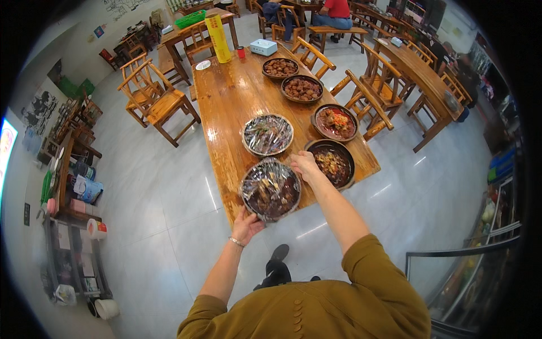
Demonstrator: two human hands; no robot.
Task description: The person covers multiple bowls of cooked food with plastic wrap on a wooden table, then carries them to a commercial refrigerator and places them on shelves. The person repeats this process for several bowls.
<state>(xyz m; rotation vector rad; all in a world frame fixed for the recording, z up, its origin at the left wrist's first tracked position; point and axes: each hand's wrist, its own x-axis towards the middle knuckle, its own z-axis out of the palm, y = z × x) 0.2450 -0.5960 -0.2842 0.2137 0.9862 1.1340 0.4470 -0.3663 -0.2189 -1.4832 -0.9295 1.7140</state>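
Near the front edge of a wooden table (230,106), a dark bowl of food under clear plastic film (271,193) lies between my hands. My left hand (247,226) grips its lower left rim, fingers partly hidden beneath. My right hand (304,164), fingers curled, is beside its upper right rim; whether it pinches the film is unclear. Just behind is another film-covered bowl (267,134). To the right of my right hand stands an uncovered dark bowl (334,163) of food with chopped topping. Beyond it is a bowl topped with chopped red pepper (336,123).
Two bowls of brown chunks, one nearer (302,89) and one farther (280,68), line the table's right side. A yellow roll box (218,38), red can (241,52), tissue box (263,47) and small white dish (203,65) stand at the far end. Wooden chairs (159,99) flank the table.
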